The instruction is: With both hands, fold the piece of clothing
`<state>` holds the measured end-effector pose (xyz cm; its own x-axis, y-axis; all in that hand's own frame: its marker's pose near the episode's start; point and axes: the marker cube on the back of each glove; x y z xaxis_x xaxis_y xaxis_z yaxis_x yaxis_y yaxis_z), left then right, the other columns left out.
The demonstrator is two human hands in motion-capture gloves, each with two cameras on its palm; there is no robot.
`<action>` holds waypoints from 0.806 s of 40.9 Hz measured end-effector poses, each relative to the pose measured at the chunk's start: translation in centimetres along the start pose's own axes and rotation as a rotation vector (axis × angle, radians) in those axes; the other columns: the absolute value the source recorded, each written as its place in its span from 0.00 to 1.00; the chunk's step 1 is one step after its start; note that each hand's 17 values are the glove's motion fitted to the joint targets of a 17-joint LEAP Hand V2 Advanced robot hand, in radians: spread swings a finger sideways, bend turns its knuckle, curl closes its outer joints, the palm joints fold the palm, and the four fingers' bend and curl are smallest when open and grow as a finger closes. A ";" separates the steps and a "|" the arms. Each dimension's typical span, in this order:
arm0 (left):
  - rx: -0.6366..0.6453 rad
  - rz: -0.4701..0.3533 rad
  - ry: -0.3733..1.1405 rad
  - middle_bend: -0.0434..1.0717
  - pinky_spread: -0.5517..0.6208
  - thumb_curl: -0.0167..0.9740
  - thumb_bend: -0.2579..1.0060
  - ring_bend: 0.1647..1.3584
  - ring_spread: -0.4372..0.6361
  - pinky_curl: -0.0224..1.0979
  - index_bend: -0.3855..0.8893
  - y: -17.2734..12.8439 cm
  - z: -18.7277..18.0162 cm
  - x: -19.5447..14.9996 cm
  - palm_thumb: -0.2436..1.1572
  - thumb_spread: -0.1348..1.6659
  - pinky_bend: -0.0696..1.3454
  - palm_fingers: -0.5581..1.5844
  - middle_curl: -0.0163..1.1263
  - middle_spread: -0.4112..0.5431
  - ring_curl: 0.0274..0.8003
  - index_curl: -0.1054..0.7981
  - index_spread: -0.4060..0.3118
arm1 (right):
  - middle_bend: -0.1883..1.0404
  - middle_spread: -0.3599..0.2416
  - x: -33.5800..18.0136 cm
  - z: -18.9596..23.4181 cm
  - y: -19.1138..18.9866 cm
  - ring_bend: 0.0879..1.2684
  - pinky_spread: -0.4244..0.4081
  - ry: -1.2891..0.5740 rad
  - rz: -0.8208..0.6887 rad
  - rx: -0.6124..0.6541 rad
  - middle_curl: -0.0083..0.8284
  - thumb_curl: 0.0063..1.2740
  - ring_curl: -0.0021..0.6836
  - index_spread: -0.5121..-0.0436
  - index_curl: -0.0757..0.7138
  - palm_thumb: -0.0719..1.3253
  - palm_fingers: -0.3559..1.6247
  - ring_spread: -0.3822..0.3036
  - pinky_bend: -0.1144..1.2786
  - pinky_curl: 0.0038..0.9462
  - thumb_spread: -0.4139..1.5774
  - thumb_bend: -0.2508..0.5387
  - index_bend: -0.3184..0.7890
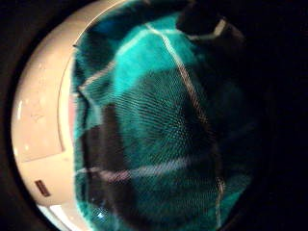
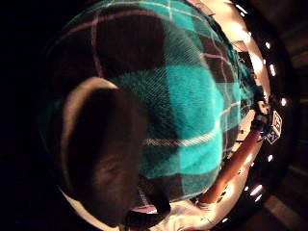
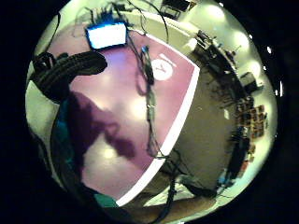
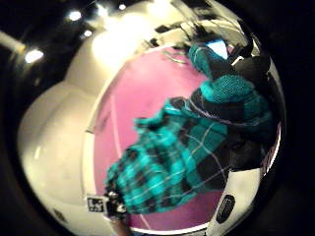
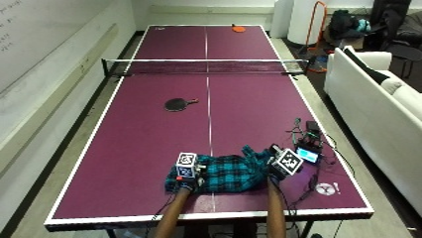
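Garment: the teal-and-black plaid flannel piece of clothing (image 5: 221, 173) is lying bunched near the table's near edge, just right of the white centre line, probably because it is being gathered for a fold and is not yet spread flat.
Left hand: the gloved left hand (image 5: 185, 174) is sitting at the garment's left end; the plaid cloth (image 2: 192, 96) is filling both left palm views and a dark thumb (image 2: 103, 154) is curling against it, so I judge the hand is gripping the cloth, likely to anchor that end.
Right hand: the gloved right hand (image 5: 280, 166) is at the garment's right end, where a peak of fabric is rising; its thumb-side view is showing plaid cloth (image 4: 172, 167) draped from beside the palm, so it seems to be pinching that end to lift it.
Table: the purple table-tennis table (image 5: 151, 148) is carrying everything, giving a broad flat surface for folding.
Device: a small lit-screen device with cables (image 5: 308, 151) is resting near the table's right edge, just beside the right hand.
Paddle: a dark paddle (image 5: 177, 104) is lying well apart, toward the net (image 5: 204, 67).
Far end: an orange paddle (image 5: 238, 29) is sitting by the far edge.
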<state>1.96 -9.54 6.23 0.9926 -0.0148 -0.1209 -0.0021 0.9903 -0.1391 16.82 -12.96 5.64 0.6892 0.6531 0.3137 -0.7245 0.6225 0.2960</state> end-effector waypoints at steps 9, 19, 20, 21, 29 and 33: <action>0.165 -0.059 0.028 0.22 0.76 0.19 0.21 0.44 0.66 0.39 0.34 0.7 -7.0 -3.2 0.24 0.83 0.48 0.37 0.32 0.53 0.39 0.35 0.54 | 0.35 0.16 -11.5 -4.0 2.9 0.60 0.10 -0.222 -0.333 0.187 0.54 0.31 0.64 0.39 0.32 0.74 0.77 0.18 0.48 0.40 0.71 0.61 0.40; 0.221 -0.175 0.088 0.25 0.66 0.22 0.24 0.48 0.54 0.39 0.35 0.2 -5.3 -11.2 0.32 0.86 0.49 0.42 0.34 0.45 0.41 0.31 0.55 | 0.33 0.12 -23.6 -3.5 12.6 0.55 0.10 -0.217 -0.747 0.170 0.54 0.35 0.63 0.38 0.38 0.75 0.78 0.17 0.45 0.39 0.63 0.48 0.40; 0.230 -0.184 0.106 0.25 0.66 0.22 0.25 0.48 0.53 0.39 0.35 0.4 -5.3 -11.7 0.33 0.86 0.50 0.42 0.34 0.45 0.41 0.31 0.55 | 0.33 0.12 -24.6 -3.0 13.8 0.55 0.10 -0.233 -0.784 0.144 0.54 0.35 0.63 0.38 0.39 0.76 0.78 0.17 0.45 0.39 0.63 0.47 0.41; 0.239 -0.194 0.123 0.26 0.66 0.22 0.25 0.48 0.52 0.39 0.35 0.5 -5.1 -12.3 0.33 0.86 0.50 0.43 0.34 0.45 0.41 0.30 0.55 | 0.34 0.12 -25.8 -2.4 15.0 0.55 0.10 -0.257 -0.819 0.122 0.54 0.35 0.63 0.38 0.39 0.76 0.78 0.17 0.45 0.39 0.62 0.45 0.40; 0.314 -0.292 0.062 0.26 0.63 0.24 0.27 0.49 0.50 0.39 0.35 1.4 -3.4 -15.6 0.38 0.88 0.50 0.43 0.35 0.43 0.41 0.29 0.55 | 0.34 0.11 -30.3 1.9 21.1 0.54 0.11 -0.179 -0.950 0.170 0.55 0.38 0.63 0.38 0.41 0.78 0.78 0.16 0.43 0.39 0.59 0.38 0.39; 0.308 -0.308 -0.075 0.26 0.61 0.24 0.28 0.49 0.48 0.39 0.35 2.1 -2.6 -16.2 0.41 0.90 0.50 0.45 0.35 0.42 0.41 0.28 0.55 | 0.34 0.12 -30.6 0.9 24.8 0.56 0.12 -0.211 -0.978 0.115 0.55 0.40 0.65 0.38 0.37 0.79 0.75 0.16 0.45 0.40 0.59 0.36 0.30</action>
<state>-14.45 -7.60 5.32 0.9474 -0.3166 -0.0462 0.3200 0.9365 0.1436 -22.28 -17.86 4.15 0.9751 -0.2187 0.0367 0.1553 0.7915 0.5911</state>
